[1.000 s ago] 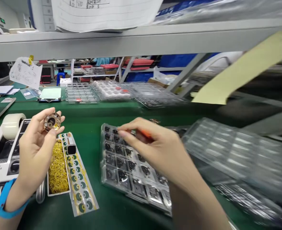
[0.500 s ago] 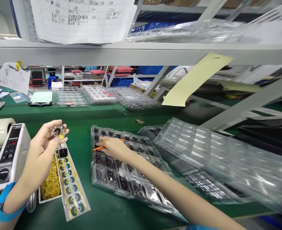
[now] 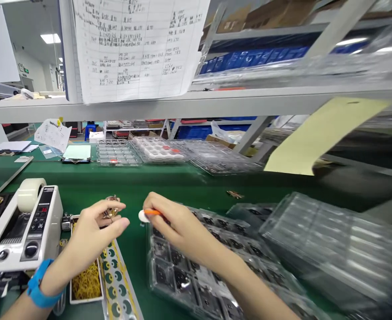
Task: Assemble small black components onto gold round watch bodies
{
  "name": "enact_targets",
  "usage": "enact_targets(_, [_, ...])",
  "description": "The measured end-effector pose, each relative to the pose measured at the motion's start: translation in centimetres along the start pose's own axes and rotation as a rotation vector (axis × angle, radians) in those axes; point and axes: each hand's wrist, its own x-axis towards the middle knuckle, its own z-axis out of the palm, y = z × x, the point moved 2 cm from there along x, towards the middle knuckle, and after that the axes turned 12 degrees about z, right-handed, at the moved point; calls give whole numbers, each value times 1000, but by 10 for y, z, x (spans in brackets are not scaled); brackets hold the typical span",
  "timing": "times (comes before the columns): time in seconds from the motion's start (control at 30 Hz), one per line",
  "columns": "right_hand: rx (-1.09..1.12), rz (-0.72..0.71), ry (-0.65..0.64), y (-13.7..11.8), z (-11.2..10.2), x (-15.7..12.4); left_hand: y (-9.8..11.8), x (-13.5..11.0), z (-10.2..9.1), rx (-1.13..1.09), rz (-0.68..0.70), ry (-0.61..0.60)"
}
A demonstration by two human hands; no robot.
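My left hand (image 3: 94,229), with a blue wristband, pinches a small round gold and clear part (image 3: 110,209) above a strip of round yellow-green stickers (image 3: 118,284). My right hand (image 3: 174,224) grips an orange-handled tool (image 3: 152,212) whose tip carries a small white disc (image 3: 143,216). The disc hangs a short way to the right of the round part. Under my right hand lies a clear blister tray (image 3: 189,271) holding several dark parts.
A white tape dispenser (image 3: 22,226) stands at the left. A small box of yellow rings (image 3: 86,282) sits by the sticker strip. Stacked clear trays (image 3: 332,249) fill the right side. More trays (image 3: 159,151) lie across the green bench. A shelf with a hanging sheet (image 3: 136,44) runs overhead.
My right hand has lifted off the blister tray and moved left with the orange tool, now carrying a white disc. My left hand has lowered and turned toward it. The view has tilted up.
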Motion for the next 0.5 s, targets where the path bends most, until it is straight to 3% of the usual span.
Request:
enact_targets(0.07, [116,-142,96,-27,-9,-2,3,-2,2,-7,15,-9])
enact_targets(0.13, [205,-198,158,-45,-12,-1,9,-3,1,1,78,16])
enact_targets(0.33, [658,-66,161,-58,-2,7,20,-6,-3,-67,169,201])
enact_targets(0.5, [760,0,286,-54,-1,6,16,-6,-1,-191,180,183])
